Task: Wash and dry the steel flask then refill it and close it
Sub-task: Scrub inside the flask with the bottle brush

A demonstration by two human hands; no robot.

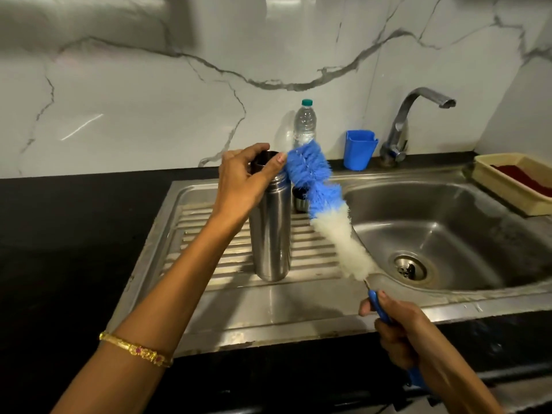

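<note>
On the ribbed steel drainboard (301,252) the tall, uncapped steel flask (270,231) is gripped at its neck by the left hand (243,180); the blue-and-white bottle brush (322,201), gripped by the right hand (397,327), is held just outside its mouth; scrubbing, drying, refilling and closing seemingly remain.

Clearance around the flask mouth

The bottle brush (316,186) is crossing just right of the steel flask (270,231); the water bottle (304,122) is standing behind; the sink basin (448,222) is lying open.

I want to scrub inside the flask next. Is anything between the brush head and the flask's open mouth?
Partly. The left hand grips the steel flask around its neck, and its fingertip lies at the rim, right beside the blue tip of the bottle brush that the right hand holds. The mouth itself looks uncapped; nothing else visible blocks it.
</note>
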